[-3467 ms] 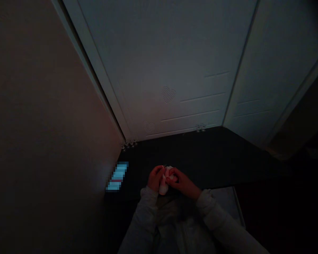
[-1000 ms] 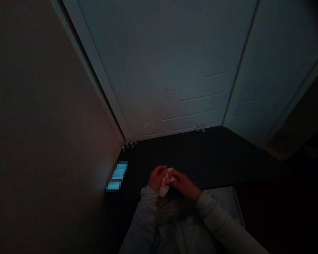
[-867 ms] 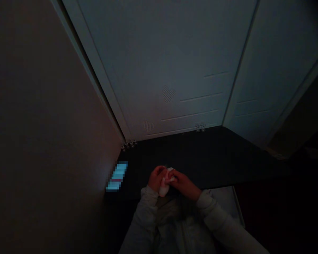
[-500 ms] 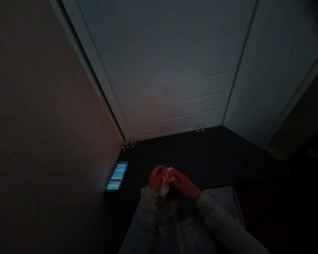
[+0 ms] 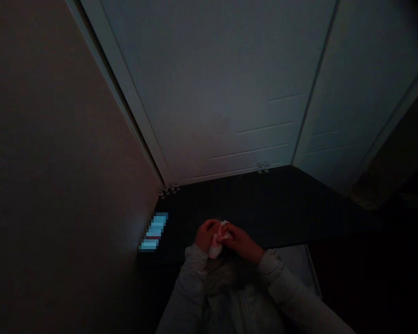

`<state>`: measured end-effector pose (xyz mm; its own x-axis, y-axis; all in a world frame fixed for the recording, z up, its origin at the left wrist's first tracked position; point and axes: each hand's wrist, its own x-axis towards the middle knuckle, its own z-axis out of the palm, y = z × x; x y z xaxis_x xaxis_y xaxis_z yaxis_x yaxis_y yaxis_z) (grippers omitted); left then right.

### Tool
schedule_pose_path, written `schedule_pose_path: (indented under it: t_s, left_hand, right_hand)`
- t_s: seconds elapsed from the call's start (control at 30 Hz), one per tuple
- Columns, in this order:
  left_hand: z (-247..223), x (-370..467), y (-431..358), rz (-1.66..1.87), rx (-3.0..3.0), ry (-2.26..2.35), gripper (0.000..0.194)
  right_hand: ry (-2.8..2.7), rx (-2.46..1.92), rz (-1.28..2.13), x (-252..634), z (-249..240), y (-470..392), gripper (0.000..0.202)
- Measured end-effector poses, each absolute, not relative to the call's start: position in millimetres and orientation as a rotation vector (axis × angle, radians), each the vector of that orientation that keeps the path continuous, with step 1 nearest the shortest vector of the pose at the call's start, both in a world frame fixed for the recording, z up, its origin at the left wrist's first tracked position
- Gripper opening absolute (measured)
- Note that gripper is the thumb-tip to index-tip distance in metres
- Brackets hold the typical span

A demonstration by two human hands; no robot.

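Close together over the near edge of the dark table, both my hands are closed around a crumpled white cloth. My left hand grips it from the left with curled fingers. From the right, my right hand pinches its upper part with thumb and fingers. The cloth's lower end hangs below my left hand. A faint, see-through edge shows just above the fingers, too dim to identify. Whatever the cloth may wrap is hidden.
A lit screen, pixelated, lies at the table's left end by the wall. Several small clear glass pieces stand at the back left corner, others further right against the white panel. A pale flat box-like thing sits below the front edge.
My hands and the cloth stay in nearly the same place, with only slight shifts of the fingers. The light on the left wall has dimmed.
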<state>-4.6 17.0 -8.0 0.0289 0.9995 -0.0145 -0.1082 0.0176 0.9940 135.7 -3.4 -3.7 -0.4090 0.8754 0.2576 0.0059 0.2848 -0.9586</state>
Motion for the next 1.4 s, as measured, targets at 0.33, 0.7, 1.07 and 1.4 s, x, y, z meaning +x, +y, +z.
schedule_pose_path:
  t_s: [0.33, 0.7, 1.07, 1.4]
  left_hand:
    - [-9.0, -6.3, 17.2, 1.209, 1.199, 1.158, 0.023]
    - [-4.3, -3.2, 15.0, 1.218, 1.141, 1.118, 0.023]
    - [-2.9, -3.6, 12.8, 1.234, 1.186, 1.097, 0.02]
    - [-7.3, -4.6, 14.7, 1.215, 1.134, 1.094, 0.021]
  right_hand:
    - [-1.706, -0.837, 1.19, 136.7, -4.9, -2.7, 0.016]
    - [-1.719, -0.821, 1.171, 139.0, -8.3, -0.8, 0.011]
    - [-1.732, -0.816, 1.169, 139.6, -8.4, 0.3, 0.014]
    - [-1.737, -0.808, 1.157, 137.9, -5.3, -1.1, 0.01]
